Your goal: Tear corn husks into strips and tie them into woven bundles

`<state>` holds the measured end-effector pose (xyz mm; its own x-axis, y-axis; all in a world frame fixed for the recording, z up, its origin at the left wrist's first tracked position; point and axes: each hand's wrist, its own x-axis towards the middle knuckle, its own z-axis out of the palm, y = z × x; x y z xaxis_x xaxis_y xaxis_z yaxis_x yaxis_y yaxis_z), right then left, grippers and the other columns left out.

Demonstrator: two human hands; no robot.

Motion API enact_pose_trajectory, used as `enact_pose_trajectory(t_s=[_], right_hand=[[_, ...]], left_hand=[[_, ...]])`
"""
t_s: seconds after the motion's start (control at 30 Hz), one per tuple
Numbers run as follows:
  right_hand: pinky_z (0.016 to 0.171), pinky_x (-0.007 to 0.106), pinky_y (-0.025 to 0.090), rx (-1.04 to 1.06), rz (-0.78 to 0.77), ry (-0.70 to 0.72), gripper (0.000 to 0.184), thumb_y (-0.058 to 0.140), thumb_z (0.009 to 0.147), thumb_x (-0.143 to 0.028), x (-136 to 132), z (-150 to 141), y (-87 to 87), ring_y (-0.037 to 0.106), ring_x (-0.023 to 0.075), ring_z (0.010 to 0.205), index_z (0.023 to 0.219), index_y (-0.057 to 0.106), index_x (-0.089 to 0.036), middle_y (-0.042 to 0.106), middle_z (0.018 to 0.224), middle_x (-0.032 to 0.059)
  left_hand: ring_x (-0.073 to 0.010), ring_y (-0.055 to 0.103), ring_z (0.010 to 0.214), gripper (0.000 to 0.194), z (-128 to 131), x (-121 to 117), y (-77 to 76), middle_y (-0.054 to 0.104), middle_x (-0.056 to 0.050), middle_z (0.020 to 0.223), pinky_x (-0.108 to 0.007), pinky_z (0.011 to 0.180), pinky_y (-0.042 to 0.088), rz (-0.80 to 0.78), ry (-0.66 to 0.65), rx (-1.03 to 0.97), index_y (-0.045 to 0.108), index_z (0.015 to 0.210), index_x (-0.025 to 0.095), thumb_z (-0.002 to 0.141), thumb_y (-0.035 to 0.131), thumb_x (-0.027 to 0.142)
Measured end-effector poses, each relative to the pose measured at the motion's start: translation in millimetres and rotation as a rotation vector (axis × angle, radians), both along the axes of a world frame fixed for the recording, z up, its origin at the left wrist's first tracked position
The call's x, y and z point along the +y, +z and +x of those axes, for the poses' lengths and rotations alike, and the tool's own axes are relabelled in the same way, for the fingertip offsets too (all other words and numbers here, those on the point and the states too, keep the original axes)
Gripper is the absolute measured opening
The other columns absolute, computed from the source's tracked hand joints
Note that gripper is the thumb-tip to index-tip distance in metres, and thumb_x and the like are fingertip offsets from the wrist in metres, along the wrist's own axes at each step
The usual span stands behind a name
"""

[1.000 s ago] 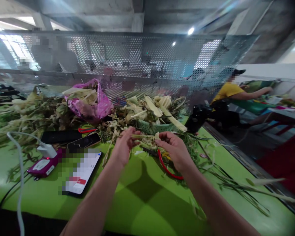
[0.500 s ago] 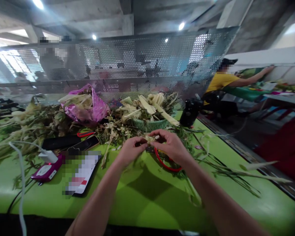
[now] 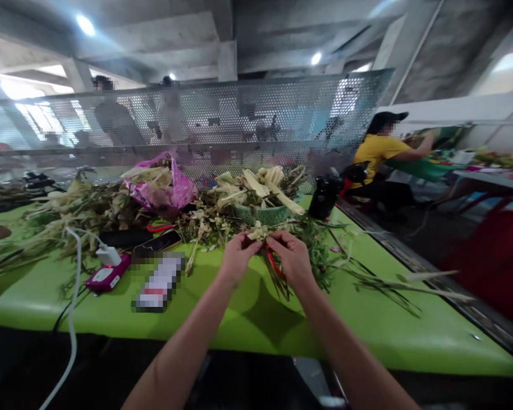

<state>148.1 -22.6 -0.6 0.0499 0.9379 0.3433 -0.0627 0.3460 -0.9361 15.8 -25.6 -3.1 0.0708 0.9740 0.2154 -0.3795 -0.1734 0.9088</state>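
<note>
Both hands meet over the green table (image 3: 226, 330). Between them is a pale yellowish, flower-like piece of dried plant (image 3: 259, 233). My left hand (image 3: 236, 257) pinches its left side with thumb and fingers. My right hand (image 3: 294, 259) has its thumb and fingers closed on the right side. A red loop, like a scissors handle (image 3: 274, 263), lies partly hidden behind the right hand. Beyond the hands, a green basket (image 3: 263, 215) is heaped with pale dried stalks and leaves (image 3: 256, 185).
Dried leaves (image 3: 98, 208) pile up at left beside a pink plastic bag (image 3: 183, 191). Two phones (image 3: 160, 285) (image 3: 160, 243) and a purple power bank (image 3: 109, 276) with a white cable (image 3: 73, 302) lie nearer. A black bottle (image 3: 325, 196) stands behind right. A person in yellow (image 3: 374, 156) sits beyond.
The view has shifted, showing more of the table's front edge. My hands still hold the pale piece, which now shows more of its spread top. The person in yellow has drawn their arm in.
</note>
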Motion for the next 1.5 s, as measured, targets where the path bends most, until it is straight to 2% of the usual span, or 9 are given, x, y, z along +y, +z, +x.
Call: enact_pose_trajectory(t_s=[0.2,0.33,0.4,0.53,0.6,0.77,0.97,1.17,1.5], right_hand=[[0.074,0.031,0.048,0.004,-0.051,0.064,0.031,0.068,0.073,-0.043,-10,-6,-22.9,0.059,0.0175,0.077,0.093,0.068,-0.019,0.068,0.086,0.0032],[0.069,0.03,0.046,-0.194,-0.026,0.062,0.028,0.069,0.072,-0.044,-15,-9,-33.6,0.058,0.0169,0.071,0.083,0.068,-0.018,0.067,0.076,0.0021],[0.067,0.031,0.046,-0.248,-0.015,0.034,0.03,0.07,0.071,-0.046,-16,-10,-34.5,0.057,0.0168,0.068,0.08,0.068,-0.017,0.066,0.074,0.0022],[0.075,0.032,0.048,-0.116,0.038,-0.023,0.041,0.069,0.073,-0.044,-17,-10,-28.9,0.06,0.0175,0.079,0.105,0.063,-0.02,0.067,0.09,0.0042],[0.076,0.032,0.048,-0.057,0.066,-0.049,0.04,0.066,0.076,-0.043,-19,-9,-25.6,0.06,0.0166,0.08,0.109,0.062,-0.021,0.066,0.093,0.0038],[0.076,0.031,0.047,-0.086,0.098,-0.098,0.024,0.067,0.076,-0.039,-20,-7,-24.7,0.059,0.016,0.077,0.089,0.068,-0.02,0.066,0.084,0.0026],[0.069,0.03,0.046,-0.138,0.074,-0.165,0.028,0.07,0.072,-0.043,-18,-4,-28.2,0.056,0.0155,0.071,0.085,0.065,-0.018,0.063,0.078,0.0017],[0.061,0.026,0.043,-0.058,-0.026,-0.098,0.03,0.073,0.068,-0.044,-16,-5,-29.3,0.052,0.0126,0.063,0.078,0.063,-0.018,0.06,0.07,-0.0006],[0.058,0.024,0.04,-0.038,-0.026,-0.066,0.025,0.074,0.068,-0.039,-18,-9,-30.2,0.048,0.0105,0.059,0.074,0.062,-0.017,0.057,0.067,-0.0023]], left_hand=[[-0.009,0.055,0.069,0.026,-4,-14,-13.9,0.064,0.0,0.078,-0.022,0.071,0.042,-0.081,0.092,-0.045,0.064,0.081,0.015,0.064,0.076,0.031],[-0.0086,0.055,0.068,0.03,-15,-17,-26.0,0.062,0.0,0.077,-0.021,0.068,0.042,-0.154,0.099,-0.066,0.063,0.08,0.016,0.063,0.076,0.036],[-0.0088,0.055,0.067,0.031,-19,-18,-29.4,0.062,0.0,0.077,-0.021,0.068,0.042,-0.178,0.099,-0.072,0.062,0.08,0.016,0.062,0.077,0.037],[-0.01,0.057,0.07,0.027,-21,-19,-31.5,0.064,-0.001,0.08,-0.022,0.069,0.043,-0.149,0.086,-0.016,0.064,0.082,0.016,0.064,0.075,0.033],[-0.0113,0.058,0.074,0.026,-19,-19,-32.9,0.066,-0.003,0.083,-0.024,0.073,0.044,-0.109,0.054,0.005,0.065,0.085,0.016,0.065,0.075,0.029],[-0.0139,0.059,0.078,0.031,-16,-19,-38.2,0.068,-0.005,0.086,-0.027,0.078,0.045,-0.041,-0.012,0.027,0.067,0.091,0.015,0.065,0.074,0.029],[-0.0122,0.057,0.075,0.03,-16,-22,-37.7,0.066,-0.002,0.079,-0.024,0.075,0.043,-0.016,-0.028,0.047,0.069,0.089,0.016,0.066,0.074,0.034],[-0.0118,0.056,0.072,0.025,-15,-22,-37.0,0.066,-0.002,0.077,-0.025,0.073,0.042,-0.03,-0.027,0.023,0.069,0.082,0.015,0.064,0.075,0.033],[-0.0124,0.058,0.075,0.025,-14,-26,-33.4,0.067,-0.003,0.081,-0.026,0.076,0.044,-0.052,-0.05,-0.015,0.069,0.085,0.015,0.064,0.076,0.027]])
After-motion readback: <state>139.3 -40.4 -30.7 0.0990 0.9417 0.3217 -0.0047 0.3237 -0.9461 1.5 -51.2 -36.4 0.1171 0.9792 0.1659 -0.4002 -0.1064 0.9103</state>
